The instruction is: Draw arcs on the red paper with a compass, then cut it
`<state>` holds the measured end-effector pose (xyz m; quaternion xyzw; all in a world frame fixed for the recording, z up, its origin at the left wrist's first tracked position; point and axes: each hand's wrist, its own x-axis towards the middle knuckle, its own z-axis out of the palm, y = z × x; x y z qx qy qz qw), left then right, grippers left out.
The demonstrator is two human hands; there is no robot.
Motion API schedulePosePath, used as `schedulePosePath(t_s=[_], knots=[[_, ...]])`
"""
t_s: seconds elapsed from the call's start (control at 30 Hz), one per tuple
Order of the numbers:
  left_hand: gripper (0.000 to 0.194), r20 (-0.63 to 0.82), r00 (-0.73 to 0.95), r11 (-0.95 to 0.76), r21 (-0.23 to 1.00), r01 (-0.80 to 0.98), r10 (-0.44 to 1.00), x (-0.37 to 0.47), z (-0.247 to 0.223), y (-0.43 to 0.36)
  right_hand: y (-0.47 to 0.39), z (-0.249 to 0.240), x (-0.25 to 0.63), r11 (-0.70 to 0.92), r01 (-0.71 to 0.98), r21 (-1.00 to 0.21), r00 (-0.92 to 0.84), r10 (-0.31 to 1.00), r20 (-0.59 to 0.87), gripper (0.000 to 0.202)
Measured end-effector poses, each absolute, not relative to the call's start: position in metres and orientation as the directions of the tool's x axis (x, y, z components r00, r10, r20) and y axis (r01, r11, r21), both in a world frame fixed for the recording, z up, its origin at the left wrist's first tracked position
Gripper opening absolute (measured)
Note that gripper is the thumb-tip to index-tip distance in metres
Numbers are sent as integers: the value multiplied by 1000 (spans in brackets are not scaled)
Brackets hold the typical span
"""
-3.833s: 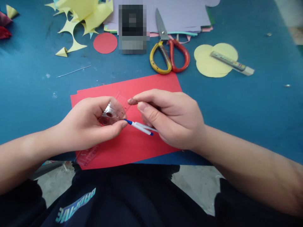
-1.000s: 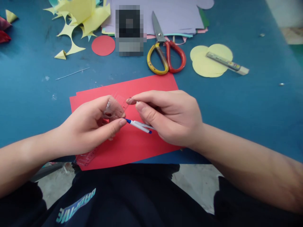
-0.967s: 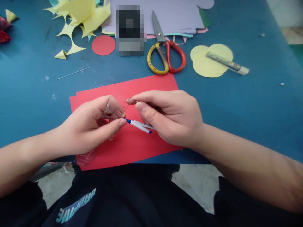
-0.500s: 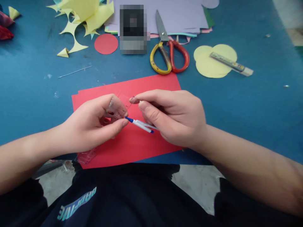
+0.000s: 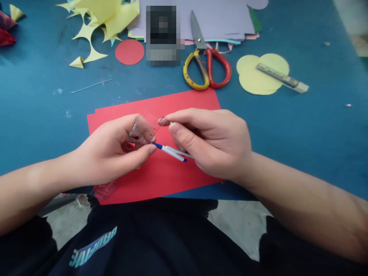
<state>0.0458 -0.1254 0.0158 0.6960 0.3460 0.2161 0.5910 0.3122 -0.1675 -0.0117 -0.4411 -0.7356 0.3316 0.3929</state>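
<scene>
My left hand (image 5: 115, 147) is curled around a clear plastic ruler (image 5: 151, 122) with dark markings, which slants over red paper (image 5: 178, 172). Its lower end (image 5: 105, 191) shows below my wrist, near the table's front edge. A white and blue pen (image 5: 172, 153) has its blue end against my left thumb tip and reaches toward my right hand. My right hand (image 5: 212, 142) is closed in a pinch at the ruler's upper end; one fingertip shows through the plastic. A tiny pale bit sits between thumb and forefinger, too small to name.
Beyond the red sheets lie scissors (image 5: 209, 69), a red paper circle (image 5: 129, 52), a long needle (image 5: 91, 86) and yellow circles (image 5: 258, 82) under a small narrow case (image 5: 281, 78). Farther back are yellow scraps (image 5: 92, 46), stacked coloured paper (image 5: 218, 19) and a blurred-out dark object (image 5: 163, 34).
Both hands, the ruler and the pen keep nearly the same places. Only a very slight shift of the whole view shows.
</scene>
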Motion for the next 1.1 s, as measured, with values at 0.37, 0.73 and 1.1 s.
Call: schedulePosePath(t_s=[0.37,0.73,1.1], knots=[[18,-98,682,-88,969,232,725,47,19,-125,-168,-12,312,391,387,-835,-301,910,286,28],[19,-25,677,-146,970,195,736,49,15,-125,-167,-13,311,433,353,-829,-297,892,340,25],[18,-52,677,-114,974,198,734,48,14,-126,-167,-15,312,398,347,-849,-294,906,304,32]])
